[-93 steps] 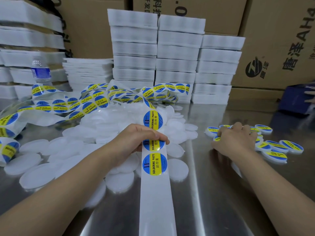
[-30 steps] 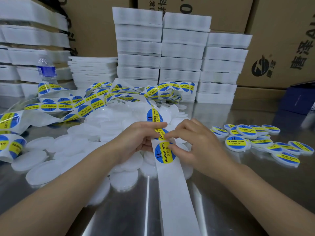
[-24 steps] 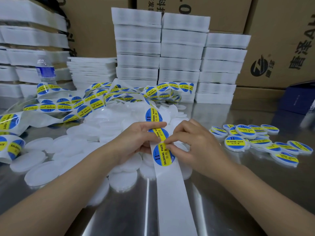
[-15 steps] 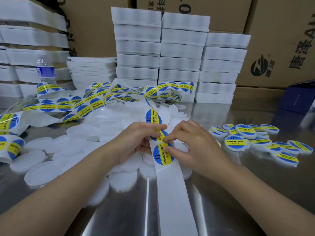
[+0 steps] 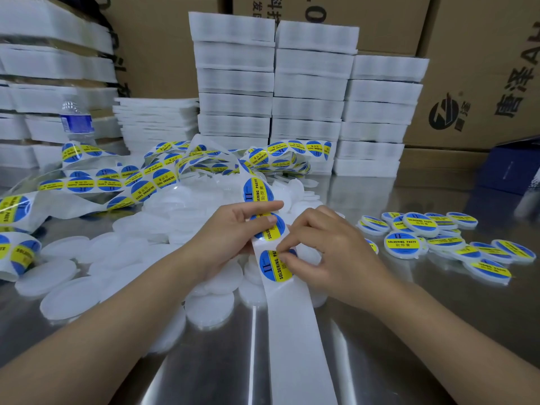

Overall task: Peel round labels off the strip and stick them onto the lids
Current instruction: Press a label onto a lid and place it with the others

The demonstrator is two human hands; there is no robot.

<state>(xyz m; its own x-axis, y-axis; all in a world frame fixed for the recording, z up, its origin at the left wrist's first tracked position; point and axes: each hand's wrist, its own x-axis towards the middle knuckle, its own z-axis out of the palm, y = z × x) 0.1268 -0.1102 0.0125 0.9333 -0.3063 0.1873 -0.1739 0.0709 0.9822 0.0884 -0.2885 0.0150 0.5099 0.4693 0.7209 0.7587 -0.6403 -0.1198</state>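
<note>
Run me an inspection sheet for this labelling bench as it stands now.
Surface: shiny metal table, reflective.
Job's things: label strip runs from a tangle toward the person; blank lids heaped left; labelled lids grouped right.
Clutter: water bottle, back left.
Grippers: left hand holds the strip; right hand pinches the edge of a label.
Cables: nothing seen.
Surroundings: stacked white foam trays, cardboard boxes, blue box.

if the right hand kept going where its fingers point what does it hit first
The right hand pinches the lowest label on the strip; beyond it probably the left hand, depth unclear.
</note>
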